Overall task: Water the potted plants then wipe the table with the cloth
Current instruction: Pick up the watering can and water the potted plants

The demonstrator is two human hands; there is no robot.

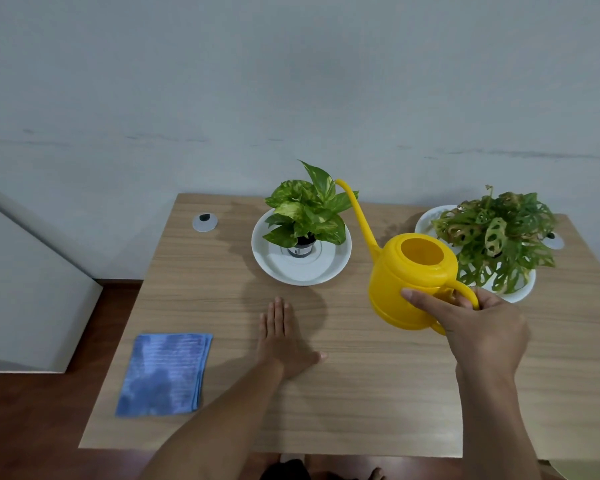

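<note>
Above worktop (361, 393) | right hand (482, 327) clamped on watering can (413, 278) handle | left hand (284, 337) flat, empty | risk: overtilting could flood pothos (309, 209) saucer (302, 268)

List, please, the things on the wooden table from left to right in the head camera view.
Folded blue cloth → small grey round cap → left hand flat on the table → variegated green plant in white saucer → yellow plastic watering can → holey-leaved plant.
</note>
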